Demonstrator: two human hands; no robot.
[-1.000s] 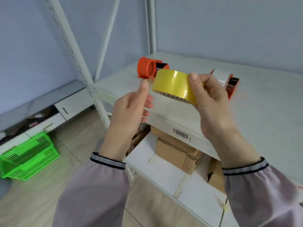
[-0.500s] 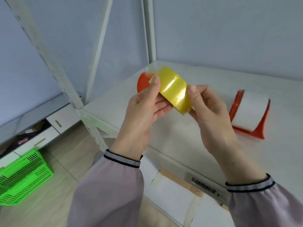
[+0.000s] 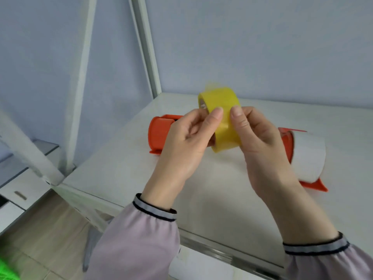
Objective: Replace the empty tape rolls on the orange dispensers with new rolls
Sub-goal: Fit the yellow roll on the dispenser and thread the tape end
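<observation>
A yellow tape roll (image 3: 222, 106) is held in the air above the white shelf (image 3: 125, 168), between both hands. My left hand (image 3: 185, 146) pinches its face with thumb and fingers, and my right hand (image 3: 260, 142) grips its right side with the thumb pressed on the tape. Behind my left hand an orange dispenser (image 3: 159, 134) lies on the shelf, partly hidden. To the right a second orange dispenser (image 3: 286, 146) carries a white roll (image 3: 308, 156).
White shelving posts (image 3: 147, 47) rise at the shelf's back left corner, and a slanted post (image 3: 26, 148) stands at the left. A pale wall is behind. A green basket (image 3: 6, 271) shows at the bottom left, on the wooden floor.
The view has risen and come closer to the shelf. The yellow roll has turned in my hands, and both thumbs now press on its outer face.
</observation>
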